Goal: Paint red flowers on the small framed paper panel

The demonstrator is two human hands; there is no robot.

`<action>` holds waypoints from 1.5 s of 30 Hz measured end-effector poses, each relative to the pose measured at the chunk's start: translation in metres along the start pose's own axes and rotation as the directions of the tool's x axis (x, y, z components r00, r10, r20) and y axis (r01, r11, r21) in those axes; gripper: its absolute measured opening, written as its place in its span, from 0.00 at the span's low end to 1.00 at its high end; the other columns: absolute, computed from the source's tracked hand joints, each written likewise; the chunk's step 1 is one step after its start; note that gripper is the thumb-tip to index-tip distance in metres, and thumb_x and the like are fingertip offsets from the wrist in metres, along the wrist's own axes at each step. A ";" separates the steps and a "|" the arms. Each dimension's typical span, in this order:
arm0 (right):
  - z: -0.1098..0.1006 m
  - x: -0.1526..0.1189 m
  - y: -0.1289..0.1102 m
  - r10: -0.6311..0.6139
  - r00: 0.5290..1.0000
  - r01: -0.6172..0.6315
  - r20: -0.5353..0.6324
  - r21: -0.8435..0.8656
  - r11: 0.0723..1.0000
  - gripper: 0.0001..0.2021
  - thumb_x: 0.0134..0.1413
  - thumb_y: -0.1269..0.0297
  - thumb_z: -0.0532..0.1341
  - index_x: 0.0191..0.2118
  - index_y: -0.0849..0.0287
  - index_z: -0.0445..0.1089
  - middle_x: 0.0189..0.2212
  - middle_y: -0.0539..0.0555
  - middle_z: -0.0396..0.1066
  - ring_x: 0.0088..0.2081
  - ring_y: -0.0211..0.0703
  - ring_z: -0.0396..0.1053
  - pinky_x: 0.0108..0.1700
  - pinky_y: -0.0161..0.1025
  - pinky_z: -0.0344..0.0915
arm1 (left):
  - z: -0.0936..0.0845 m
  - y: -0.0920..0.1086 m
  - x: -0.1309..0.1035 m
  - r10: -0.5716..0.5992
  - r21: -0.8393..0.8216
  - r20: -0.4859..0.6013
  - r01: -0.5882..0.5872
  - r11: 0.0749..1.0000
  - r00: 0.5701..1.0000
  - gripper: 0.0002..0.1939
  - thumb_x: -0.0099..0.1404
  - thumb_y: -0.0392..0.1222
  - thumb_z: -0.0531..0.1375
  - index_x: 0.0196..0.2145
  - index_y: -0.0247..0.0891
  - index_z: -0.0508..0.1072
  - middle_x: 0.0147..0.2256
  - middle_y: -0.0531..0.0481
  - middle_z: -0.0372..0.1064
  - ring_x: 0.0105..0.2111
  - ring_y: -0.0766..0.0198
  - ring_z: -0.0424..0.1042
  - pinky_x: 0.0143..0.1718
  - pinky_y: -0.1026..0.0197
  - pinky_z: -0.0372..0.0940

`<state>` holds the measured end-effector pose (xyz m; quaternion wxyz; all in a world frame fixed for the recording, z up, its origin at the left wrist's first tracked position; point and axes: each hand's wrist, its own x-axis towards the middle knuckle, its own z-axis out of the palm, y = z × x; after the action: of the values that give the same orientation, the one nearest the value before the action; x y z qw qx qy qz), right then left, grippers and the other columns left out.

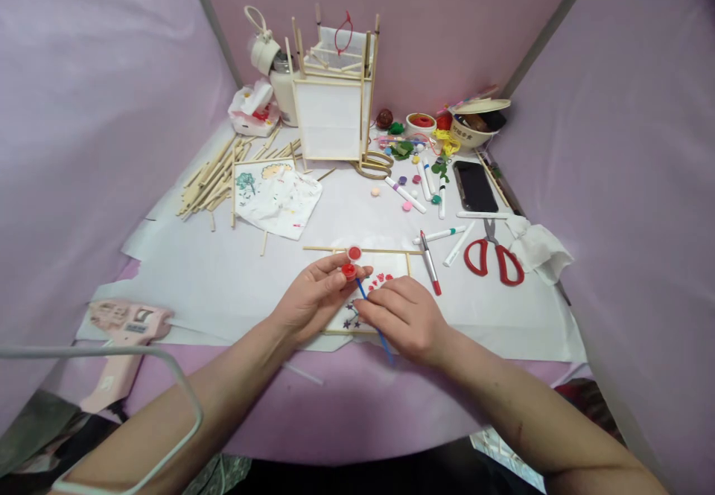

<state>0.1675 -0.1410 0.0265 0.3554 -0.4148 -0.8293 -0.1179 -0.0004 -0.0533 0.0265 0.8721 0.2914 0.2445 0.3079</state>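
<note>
Between the fingertips of my left hand [318,290] is a small open paint pot [349,272] of red paint, its round lid [354,253] flipped up behind it. My right hand [403,316] pinches a thin blue paintbrush [384,345], whose tip points at the pot; whether it touches the paint I cannot tell. Below both hands lies a white panel [394,263] framed with wooden sticks. Red petal-like marks [380,280] and small dark star-shaped flowers [351,322] are painted on it, partly hidden by my hands.
A stick-framed lantern [329,119] stands at the back. Loose wooden sticks [215,175] and a stained tissue [284,201] lie left. Markers [430,257], red-handled scissors [494,260] and a phone [476,186] lie right. A pink glue gun [126,339] sits at the front left edge.
</note>
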 end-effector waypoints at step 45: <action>-0.020 -0.014 0.018 0.564 0.671 -0.274 -0.482 0.545 0.792 0.12 0.65 0.65 0.53 0.36 0.60 0.73 0.22 0.52 0.68 0.24 0.42 0.68 0.26 0.42 0.62 | -0.010 -0.003 0.006 0.132 0.409 -0.093 -0.083 0.909 0.987 0.18 0.50 0.38 0.73 0.40 0.43 0.81 0.36 0.49 0.79 0.38 0.63 0.77 0.43 0.63 0.70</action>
<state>0.1968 -0.1486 0.0296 0.7077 -0.4470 -0.5466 0.0245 -0.0012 -0.0475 0.0162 0.7587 0.4595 0.3376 0.3152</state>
